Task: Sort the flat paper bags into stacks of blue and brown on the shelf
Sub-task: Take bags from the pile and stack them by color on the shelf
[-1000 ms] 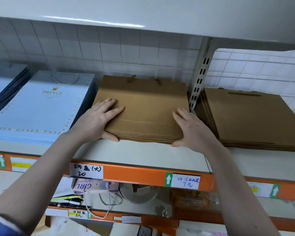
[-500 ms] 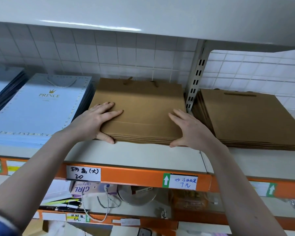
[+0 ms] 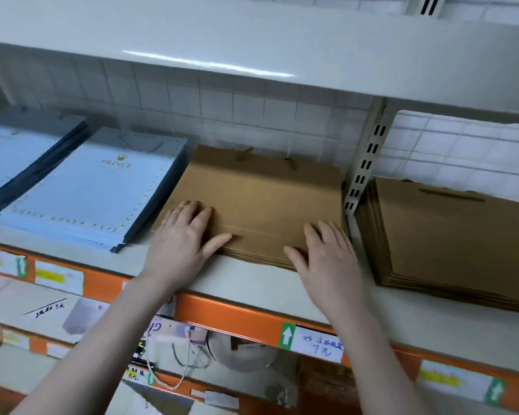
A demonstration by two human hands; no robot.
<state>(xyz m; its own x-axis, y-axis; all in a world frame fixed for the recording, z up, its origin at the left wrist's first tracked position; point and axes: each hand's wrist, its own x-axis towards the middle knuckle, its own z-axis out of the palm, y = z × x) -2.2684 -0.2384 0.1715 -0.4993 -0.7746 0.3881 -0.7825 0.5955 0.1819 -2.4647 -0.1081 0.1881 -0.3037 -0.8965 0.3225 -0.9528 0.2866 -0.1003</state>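
A stack of flat brown paper bags (image 3: 261,202) lies in the middle of the shelf (image 3: 252,283). My left hand (image 3: 183,241) rests flat on its front left corner, fingers straight, thumb along the front edge. My right hand (image 3: 327,253) lies flat on the front right corner. To the left is a light blue stack (image 3: 93,193) marked PRINCE, and a second blue stack (image 3: 15,154) lies at the far left. Another brown stack (image 3: 450,238) sits past the upright post (image 3: 363,172) on the right.
An upper shelf board (image 3: 252,40) hangs low over the bags. The white tiled wall (image 3: 252,115) closes the back. The orange front rail (image 3: 231,313) carries paper labels. Below it are boxes, a cord-handled bag (image 3: 177,339) and other clutter.
Both hands have slid back toward the front edge of the middle brown stack and now lie flatter on it. The camera has tilted, so the shelf sits lower in view.
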